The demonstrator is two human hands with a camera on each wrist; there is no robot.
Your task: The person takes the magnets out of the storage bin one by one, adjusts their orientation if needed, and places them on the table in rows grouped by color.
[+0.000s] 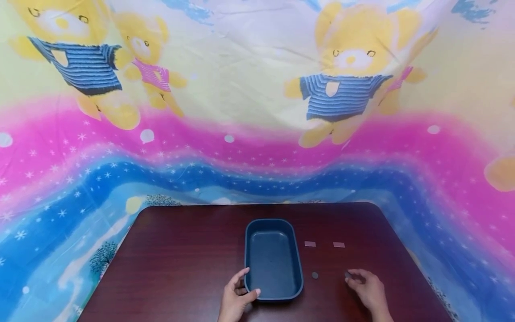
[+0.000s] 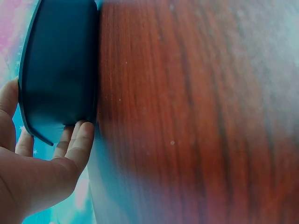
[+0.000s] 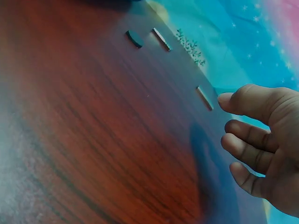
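Observation:
A dark blue rectangular tray [image 1: 273,259] with rounded corners stands on the table. At its near left corner my left hand [image 1: 235,295] grips the rim, thumb over the near edge and fingers against the left side; the left wrist view shows this hand [image 2: 42,182] around the end of the tray [image 2: 60,60]. To the right, my right hand [image 1: 371,288] pinches a small dark round disc [image 1: 348,275] between thumb and fingertips. In the right wrist view the disc is hidden behind that hand [image 3: 271,144]. Another dark disc [image 1: 315,275] lies between tray and right hand.
Two small flat pinkish rectangles, a left one [image 1: 310,244] and a right one [image 1: 339,245], lie beyond the discs, right of the tray. The dark reddish-brown wooden table [image 1: 185,259] ends at a bear-printed cloth [image 1: 225,156] behind it.

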